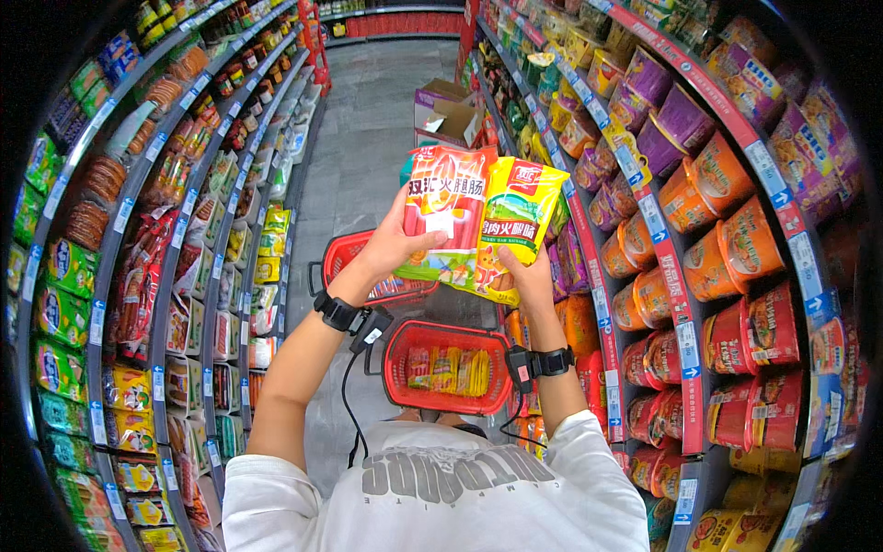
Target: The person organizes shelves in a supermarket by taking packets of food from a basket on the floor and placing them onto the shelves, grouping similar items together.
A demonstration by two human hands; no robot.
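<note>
My left hand [403,231] grips a red and clear bag of ham sausages [448,200], its thumb across the front. A yellow bag of ham sausages [521,221] is held by its lower edge in my right hand [528,272]. The two bags touch side by side, the yellow one tilted, and a teal edge shows behind the red one. Below my hands a red plastic shopping basket [447,406] holds several yellow and red sausage packs [450,370]. A second red basket [345,252] stands farther ahead, partly hidden by my left forearm, with packs inside.
Shelves of packed meats and snacks [131,269] line the left side of the aisle. On the right are shelves of instant noodle tubs [731,255]. Opened cardboard boxes [452,114] stand ahead on the grey tiled floor [376,124], against the right shelf.
</note>
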